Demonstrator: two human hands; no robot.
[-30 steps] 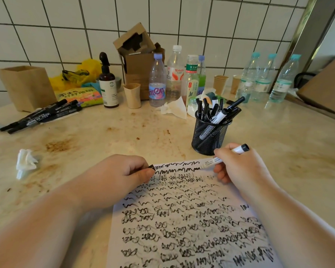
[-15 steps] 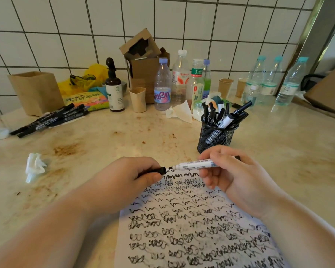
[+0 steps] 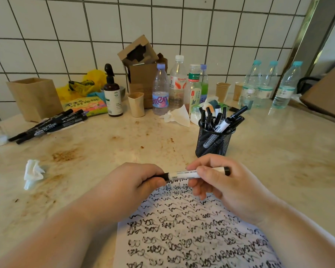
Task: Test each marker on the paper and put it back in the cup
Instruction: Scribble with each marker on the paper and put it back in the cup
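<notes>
Capping seems the step in hand: the left hand (image 3: pixel 135 182) pinches the black cap (image 3: pixel 163 176) on the marker (image 3: pixel 184 174), whose white barrel the right hand (image 3: pixel 220 182) grips above the paper (image 3: pixel 191 238). Next move: carry the marker to the cup (image 3: pixel 214 143), just behind the hands on the surface (image 3: pixel 97 151).

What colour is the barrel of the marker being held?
White, with black ends, on the marker; the head view, the only one, shows it.

One cup (image 3: pixel 214 141) at 1 o'clock, one paper (image 3: pixel 193 236), two tissues (image 3: pixel 33 173), three capped bottles (image 3: pixel 284 87) at 2 o'clock
</notes>
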